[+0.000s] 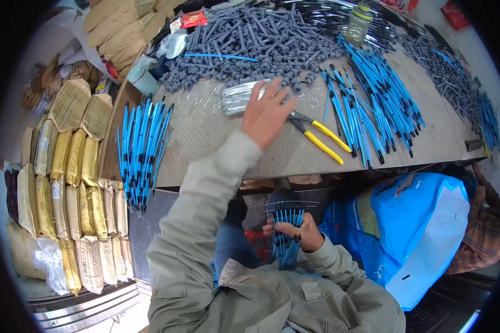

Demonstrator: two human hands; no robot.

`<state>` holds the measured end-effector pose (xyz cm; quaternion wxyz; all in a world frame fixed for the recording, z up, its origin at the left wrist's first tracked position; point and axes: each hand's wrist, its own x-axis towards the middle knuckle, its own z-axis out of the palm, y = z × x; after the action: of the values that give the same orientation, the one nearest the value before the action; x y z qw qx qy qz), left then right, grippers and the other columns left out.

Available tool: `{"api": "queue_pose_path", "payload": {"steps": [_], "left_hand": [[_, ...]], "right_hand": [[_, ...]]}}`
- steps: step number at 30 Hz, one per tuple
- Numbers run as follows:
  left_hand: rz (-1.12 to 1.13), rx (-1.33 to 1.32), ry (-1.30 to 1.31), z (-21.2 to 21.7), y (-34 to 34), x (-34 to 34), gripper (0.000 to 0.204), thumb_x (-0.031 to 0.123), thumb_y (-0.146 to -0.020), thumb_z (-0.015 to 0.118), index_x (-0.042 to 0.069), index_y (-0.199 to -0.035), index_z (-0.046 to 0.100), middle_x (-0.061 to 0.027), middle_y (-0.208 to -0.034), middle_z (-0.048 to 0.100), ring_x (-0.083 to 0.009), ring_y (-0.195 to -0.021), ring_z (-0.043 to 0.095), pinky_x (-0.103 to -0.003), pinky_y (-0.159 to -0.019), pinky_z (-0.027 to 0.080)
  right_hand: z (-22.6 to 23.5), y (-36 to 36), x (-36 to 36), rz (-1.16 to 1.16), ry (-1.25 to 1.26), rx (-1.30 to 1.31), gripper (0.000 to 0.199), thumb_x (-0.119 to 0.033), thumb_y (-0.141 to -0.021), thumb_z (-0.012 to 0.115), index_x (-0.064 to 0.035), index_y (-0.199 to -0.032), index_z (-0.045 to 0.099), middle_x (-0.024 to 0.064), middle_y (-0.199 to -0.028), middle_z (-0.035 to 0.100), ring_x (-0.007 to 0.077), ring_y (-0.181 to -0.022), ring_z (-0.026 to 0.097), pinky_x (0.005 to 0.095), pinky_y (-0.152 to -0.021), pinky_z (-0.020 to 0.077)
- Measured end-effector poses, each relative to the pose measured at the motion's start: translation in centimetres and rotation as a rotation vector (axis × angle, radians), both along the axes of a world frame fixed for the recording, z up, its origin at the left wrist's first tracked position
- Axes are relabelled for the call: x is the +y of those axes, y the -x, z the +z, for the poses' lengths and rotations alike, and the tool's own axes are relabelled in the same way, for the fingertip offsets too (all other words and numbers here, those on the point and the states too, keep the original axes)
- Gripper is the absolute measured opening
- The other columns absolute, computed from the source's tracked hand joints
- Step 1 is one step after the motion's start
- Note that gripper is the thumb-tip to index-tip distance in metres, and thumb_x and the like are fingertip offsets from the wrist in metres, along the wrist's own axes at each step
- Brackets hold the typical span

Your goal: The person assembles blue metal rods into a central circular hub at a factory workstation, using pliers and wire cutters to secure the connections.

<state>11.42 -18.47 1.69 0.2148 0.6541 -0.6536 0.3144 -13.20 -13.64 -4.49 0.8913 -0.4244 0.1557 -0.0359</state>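
My left hand (pixel 265 115) reaches over the table with its fingers spread, at the right end of a flat stack of thin silvery metal pins (pixel 239 97). Nothing shows in its grasp. Pliers (pixel 323 140) with yellow handles lie just right of that hand, jaws close to its thumb side. Low in front of my body, my right hand (pixel 308 233) is closed round a bundle of thin blue rods (pixel 286 244) with black fittings. A few thin metal pins stick out sideways near the bundle's upper end.
A heap of grey plastic parts (pixel 244 44) covers the table's far side. Bundles of blue rods lie at its left edge (pixel 144 150) and right (pixel 380 100). A bottle (pixel 359 25) stands far right. Stacked sacks (pixel 72 188) fill the left; a large blue bag (pixel 400 222) sits right.
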Motion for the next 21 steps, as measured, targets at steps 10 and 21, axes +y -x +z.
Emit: {"api": "queue_pose_path", "payload": {"steps": [10, 21], "left_hand": [[0.019, 0.044, -0.385, 0.8, -2.3, -3.5, 0.027, 0.014, -0.077, 0.063, 0.019, -0.104, 0.064, -0.0049, -0.090, 0.060, -0.0222, -0.101, 0.054, -0.056, -0.102, 0.022], [-0.253, 2.283, -0.067, -3.7, 8.3, 15.8, 0.033, 0.025, -0.093, 0.053, 0.000, -0.114, 0.053, -0.0080, -0.093, 0.061, -0.0122, -0.070, 0.062, -0.022, -0.059, 0.054]], "right_hand": [[0.4, 0.9, 0.0, -0.030, -0.024, 0.035, 0.024, -0.009, -0.087, 0.058, 0.0052, -0.106, 0.059, 0.0132, -0.095, 0.066, 0.0185, -0.089, 0.064, 0.0292, -0.078, 0.0508], [0.1, 1.4, 0.3, -0.023, 0.185, -0.011, 0.028, -0.011, -0.086, 0.057, 0.0064, -0.108, 0.057, 0.0156, -0.092, 0.067, 0.0215, -0.083, 0.066, 0.0318, -0.074, 0.0528]]}}
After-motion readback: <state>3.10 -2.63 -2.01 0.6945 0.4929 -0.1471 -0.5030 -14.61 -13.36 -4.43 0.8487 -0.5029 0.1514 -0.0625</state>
